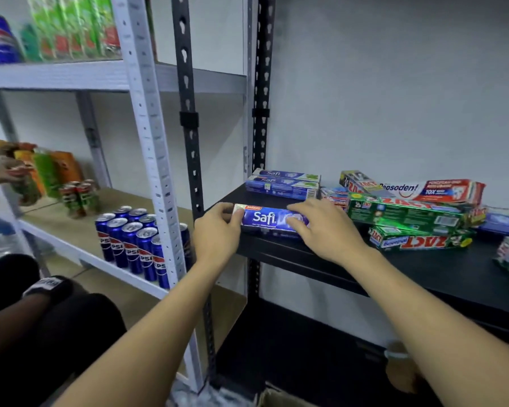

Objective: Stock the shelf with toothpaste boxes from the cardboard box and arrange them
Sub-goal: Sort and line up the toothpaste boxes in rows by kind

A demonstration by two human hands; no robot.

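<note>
The black shelf (423,277) is the stocking surface. Its left half is orderly and its right half is not. A white rack (141,113) adjoins it on the left and carries Pepsi cans (133,245). One corner of the cardboard box (279,399) shows at the bottom edge, its contents out of view.

At right on the shelf, green Zact boxes (406,214) lie crossed and overlapping, with a Pepsodent box (432,190) resting behind them. At rear left, two Safi boxes (282,185) are stacked square, close to the wall.

The Safi box in hand (265,220) lies flat at the front left corner. Its long axis runs left to right along the shelf's front edge, parallel to the rear stack and directly in front of it, with bare shelf between.

The left hand (218,230) pinches the box's left end. The right hand (323,227) spans its right end, fingers over the top. Both grips are narrow and closed on the box.

Assessment: the box sits between the two hands, equally reachable. Any move to join the stack would run straight back, across the long axis.
</note>
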